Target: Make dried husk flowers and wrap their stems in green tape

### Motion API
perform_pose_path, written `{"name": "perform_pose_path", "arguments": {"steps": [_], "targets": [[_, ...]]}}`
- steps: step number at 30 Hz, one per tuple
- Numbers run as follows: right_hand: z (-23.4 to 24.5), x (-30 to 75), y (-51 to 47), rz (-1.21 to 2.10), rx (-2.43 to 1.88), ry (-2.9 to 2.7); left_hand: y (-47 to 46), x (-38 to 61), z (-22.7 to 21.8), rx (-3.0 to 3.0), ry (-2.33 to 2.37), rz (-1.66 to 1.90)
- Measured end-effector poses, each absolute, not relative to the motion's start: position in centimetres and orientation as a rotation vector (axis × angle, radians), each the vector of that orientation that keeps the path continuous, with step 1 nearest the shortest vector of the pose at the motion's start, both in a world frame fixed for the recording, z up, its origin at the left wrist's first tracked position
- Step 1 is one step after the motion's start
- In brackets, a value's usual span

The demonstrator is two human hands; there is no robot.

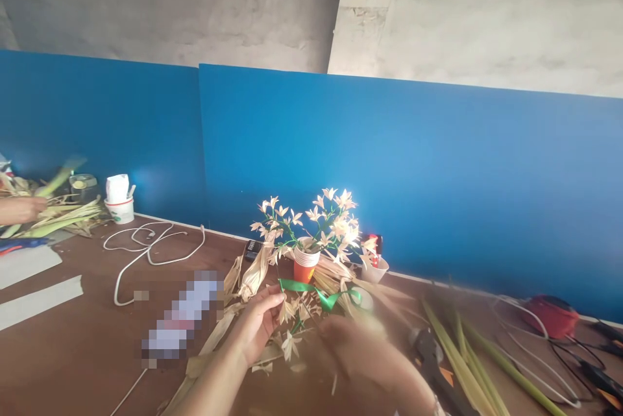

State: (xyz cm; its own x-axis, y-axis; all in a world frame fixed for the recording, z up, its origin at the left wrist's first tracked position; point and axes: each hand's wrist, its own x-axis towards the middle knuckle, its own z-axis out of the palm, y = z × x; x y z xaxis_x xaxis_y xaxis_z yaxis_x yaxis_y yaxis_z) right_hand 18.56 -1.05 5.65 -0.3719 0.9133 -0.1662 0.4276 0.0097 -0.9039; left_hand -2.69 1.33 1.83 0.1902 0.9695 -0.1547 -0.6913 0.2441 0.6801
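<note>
"Where's the green ribbon (327,303)?"
"In front of the orange cup (304,272) — its end pinched in the left hand (263,323)."
"And the right hand (355,346)?"
"Nearby, blurred — I can't tell its grip."

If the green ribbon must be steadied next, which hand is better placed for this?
Probably the left hand: its fingertips are at one end of the green ribbon. The right hand is blurred, so its grip is unclear.
</note>
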Motion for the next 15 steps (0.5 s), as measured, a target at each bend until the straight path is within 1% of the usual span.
{"name": "perform_pose_path", "arguments": {"steps": [2,8,15], "targets": [[5.1,17.8,-0.9,1.427,-1.345,-1.788,1.1,-2.5,1.7,0.54,0.606,1.202],[3.6,16.0,-0.7,1.511,-1.16,-1.668,0.6,-1.7,1.4,0.595,0.633,1.104],[3.5,15.5,-0.5,1.513,-1.109,-1.65,0.9,-1.5,1.5,0.649,0.771,1.169]]}}
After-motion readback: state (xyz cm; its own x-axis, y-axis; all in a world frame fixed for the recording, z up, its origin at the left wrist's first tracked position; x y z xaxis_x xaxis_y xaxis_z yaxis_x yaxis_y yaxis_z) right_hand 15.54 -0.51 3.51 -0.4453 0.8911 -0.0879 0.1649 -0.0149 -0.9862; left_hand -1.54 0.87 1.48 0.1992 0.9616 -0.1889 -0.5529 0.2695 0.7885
